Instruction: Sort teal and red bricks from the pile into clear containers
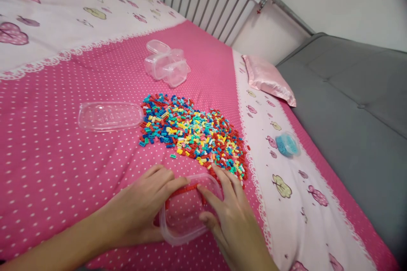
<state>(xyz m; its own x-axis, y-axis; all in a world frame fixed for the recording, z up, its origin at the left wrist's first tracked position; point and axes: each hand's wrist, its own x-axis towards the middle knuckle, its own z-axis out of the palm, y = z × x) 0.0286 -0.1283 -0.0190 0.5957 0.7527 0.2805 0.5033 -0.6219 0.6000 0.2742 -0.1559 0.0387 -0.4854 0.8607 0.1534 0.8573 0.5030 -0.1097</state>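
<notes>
A clear plastic container point(178, 237) is on the pink bedding close to me, with several small red building bricks point(190, 187) inside along its far side and corners. My left hand point(155, 203) grips its left side, thumb over the rim and fingers around the outside. Over the right rim is my right hand point(230, 207); its thumb and index finger are apart inside the container, and the other fingers reach past the rim towards the pile. Just beyond lies a wide pile of small multicoloured building bricks point(193, 129), red, blue, yellow, green and white among them.
Left of the pile lies a clear plastic lid point(110, 116). Several clear containers point(168, 65) are heaped behind it. On the right, a small tub with blue contents point(287, 144) rests near the grey padded headboard point(356, 93). A pink pillow point(269, 79) and a slatted railing point(197, 0) are farther back.
</notes>
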